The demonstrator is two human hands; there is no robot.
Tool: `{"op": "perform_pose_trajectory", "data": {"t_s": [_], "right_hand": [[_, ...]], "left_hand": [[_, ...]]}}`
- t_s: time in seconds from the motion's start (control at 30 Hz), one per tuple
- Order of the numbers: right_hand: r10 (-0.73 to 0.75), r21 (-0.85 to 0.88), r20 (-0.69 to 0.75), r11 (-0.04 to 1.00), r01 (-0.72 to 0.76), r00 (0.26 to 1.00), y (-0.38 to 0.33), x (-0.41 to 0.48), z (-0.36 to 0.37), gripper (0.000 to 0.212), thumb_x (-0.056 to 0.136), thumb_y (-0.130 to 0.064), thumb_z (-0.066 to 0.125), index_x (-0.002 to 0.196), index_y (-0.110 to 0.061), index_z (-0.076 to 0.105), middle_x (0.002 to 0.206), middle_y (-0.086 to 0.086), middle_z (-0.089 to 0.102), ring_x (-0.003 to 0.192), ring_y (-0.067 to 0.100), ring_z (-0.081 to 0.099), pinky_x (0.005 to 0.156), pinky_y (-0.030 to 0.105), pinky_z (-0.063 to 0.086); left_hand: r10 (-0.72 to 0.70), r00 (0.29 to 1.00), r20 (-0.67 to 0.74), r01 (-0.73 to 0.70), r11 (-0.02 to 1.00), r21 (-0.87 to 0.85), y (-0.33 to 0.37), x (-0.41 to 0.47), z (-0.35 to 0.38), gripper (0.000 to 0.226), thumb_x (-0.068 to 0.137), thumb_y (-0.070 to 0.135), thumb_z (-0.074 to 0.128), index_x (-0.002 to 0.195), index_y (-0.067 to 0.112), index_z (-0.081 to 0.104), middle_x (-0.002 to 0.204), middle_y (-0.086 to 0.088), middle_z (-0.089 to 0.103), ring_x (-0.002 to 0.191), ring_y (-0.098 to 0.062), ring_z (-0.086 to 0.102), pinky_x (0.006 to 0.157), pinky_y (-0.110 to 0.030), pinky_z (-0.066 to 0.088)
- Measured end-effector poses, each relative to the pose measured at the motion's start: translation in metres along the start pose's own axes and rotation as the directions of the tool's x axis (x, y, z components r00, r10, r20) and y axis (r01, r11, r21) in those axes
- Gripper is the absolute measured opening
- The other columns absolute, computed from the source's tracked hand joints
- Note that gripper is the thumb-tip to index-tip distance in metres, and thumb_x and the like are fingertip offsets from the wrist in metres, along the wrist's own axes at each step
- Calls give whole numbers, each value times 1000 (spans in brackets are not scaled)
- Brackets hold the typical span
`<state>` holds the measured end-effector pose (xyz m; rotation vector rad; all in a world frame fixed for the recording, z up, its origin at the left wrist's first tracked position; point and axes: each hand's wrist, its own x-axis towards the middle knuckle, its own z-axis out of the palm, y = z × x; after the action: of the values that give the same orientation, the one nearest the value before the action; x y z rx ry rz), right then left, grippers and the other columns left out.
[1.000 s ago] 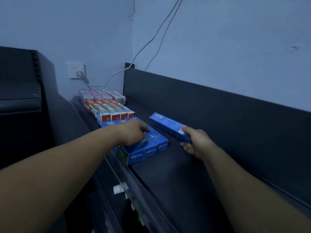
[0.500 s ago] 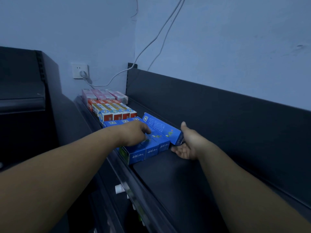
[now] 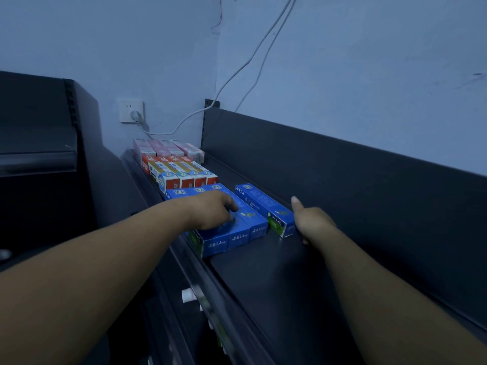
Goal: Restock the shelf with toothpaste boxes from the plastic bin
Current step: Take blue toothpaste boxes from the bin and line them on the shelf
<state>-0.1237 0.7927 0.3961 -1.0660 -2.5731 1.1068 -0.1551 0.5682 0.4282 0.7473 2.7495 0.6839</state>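
A long blue cardboard toothpaste box (image 3: 263, 204) is laid flat on the dark metal shelf (image 3: 276, 280). It is set just beside a row of three more blue toothpaste boxes (image 3: 242, 235), with a thin gap left between them. Its near end is touched on the right side by the right hand (image 3: 313, 219). The thumb is held straight up, off the box. The fingers are hidden behind the hand, so it cannot be told if the grip is closed on the box or not.

The left hand (image 3: 213, 212) is laid on top of the row of three. Its fingers are bent down onto the box tops, but nothing is gripped, so the grip is loose and open.

Further back on the shelf, red and yellow boxes (image 3: 184, 175) are lined up against the blue row. Pale pink boxes (image 3: 168, 148) are packed behind those. A white wall socket (image 3: 131, 110) with a plug in it is seen above them.
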Motion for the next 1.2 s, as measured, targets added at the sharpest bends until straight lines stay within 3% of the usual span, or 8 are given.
{"op": "perform_pose_trajectory", "data": {"t_s": [0.1,0.2,0.33,0.47,0.57,0.7,0.93,1.2], "right_hand": [[-215,-58,52,974,218,975,2,7,5,62,94,-57,43,138,-14,47,133,7,56,116,27,56,93,36,45],[-259,87,175,965,248,950,-1,11,13,50,96,-41,52,140,-18,48,136,4,55,118,24,55,106,41,42],[-277,145,245,958,248,929,-8,13,22,39,98,-34,48,136,-25,53,120,1,63,96,17,56,99,38,48],[-237,88,292,971,221,926,-13,10,19,35,101,-28,40,133,-25,53,97,3,58,77,17,51,66,28,45],[-354,-167,90,916,364,931,-24,-2,5,34,100,-17,38,128,-8,56,116,13,58,102,30,56,81,32,42],[-530,-180,-144,845,504,836,-51,-46,-1,36,100,-22,39,133,-18,53,136,10,50,120,30,50,87,31,38],[-789,-321,28,574,753,614,-89,-155,50,39,98,-31,48,135,-18,52,137,10,48,126,30,44,103,39,39],[-808,-384,187,463,799,558,-90,-272,139,50,96,-37,53,142,-20,42,141,5,42,131,28,37,109,43,33]], "left_hand": [[-1,1000,-1,1,1000,1,0,0,0,41,96,21,51,137,21,50,143,0,48,129,-17,45,107,-28,31],[4,1000,-8,-3,1000,12,-1,0,1,41,96,22,51,137,20,50,143,1,48,129,-17,45,107,-27,31],[-1,1000,-20,1,1000,20,0,0,2,40,97,23,51,137,21,50,144,2,46,130,-17,43,107,-27,30],[-4,1000,-22,4,1000,-6,-3,-1,3,39,97,21,49,136,23,50,145,2,45,131,-18,43,108,-28,30],[-7,997,-79,4,999,-38,-9,-6,2,41,96,17,51,135,26,51,146,0,44,128,-20,46,101,-27,35],[-4,979,-203,-22,991,-130,-28,-30,-8,43,93,9,48,133,24,53,146,-3,44,91,-16,60,75,-26,49],[-13,942,-335,-25,994,-107,-81,-105,-33,52,88,17,61,138,20,48,140,-6,52,123,-20,52,100,-24,37],[-5,941,-338,21,999,43,-172,-221,-42,70,88,34,63,148,18,30,152,-4,34,139,-21,33,110,-25,26]]}}
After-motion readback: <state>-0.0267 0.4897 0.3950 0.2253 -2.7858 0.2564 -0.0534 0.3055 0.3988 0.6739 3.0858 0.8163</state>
